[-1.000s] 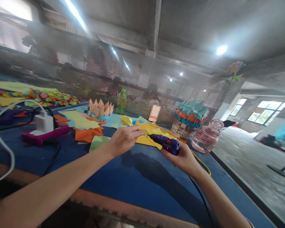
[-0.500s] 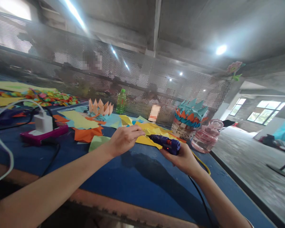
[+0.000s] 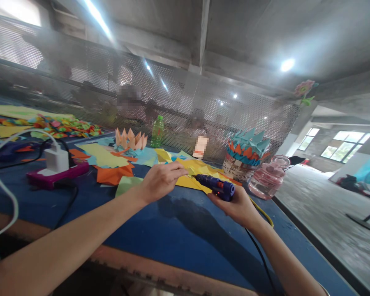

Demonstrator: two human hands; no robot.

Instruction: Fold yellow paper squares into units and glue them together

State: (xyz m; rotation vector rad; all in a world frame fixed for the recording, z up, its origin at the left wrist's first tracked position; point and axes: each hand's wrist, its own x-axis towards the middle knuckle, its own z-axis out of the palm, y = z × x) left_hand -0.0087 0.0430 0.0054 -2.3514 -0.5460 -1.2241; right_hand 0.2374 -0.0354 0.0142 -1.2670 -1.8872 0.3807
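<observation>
My right hand (image 3: 239, 205) is closed around a dark blue hot glue gun (image 3: 214, 186), whose small red light glows. Its nozzle points left, a short gap from the fingertips of my left hand (image 3: 164, 179). Those left fingers are pinched together above the table; whatever is between them is too small or hidden to make out. Behind both hands lie yellow paper sheets (image 3: 189, 182). A pale green sheet (image 3: 128, 186) sticks out beside my left wrist, with a folded orange paper (image 3: 114, 174) just beyond it.
On the blue table (image 3: 185, 230) stand a peach folded-paper flower (image 3: 131, 140), a green bottle (image 3: 157, 132), a basket (image 3: 238, 169) of blue and orange paper points, and a pink clear jar (image 3: 267, 179). At left are a purple power strip (image 3: 57, 174), a white cable and colourful paper pieces (image 3: 61, 125).
The glue gun's nozzle has shifted very slightly to the right, away from my left fingertips. My left hand stays almost still. Behind the mesh screen, a blurred person has moved right.
</observation>
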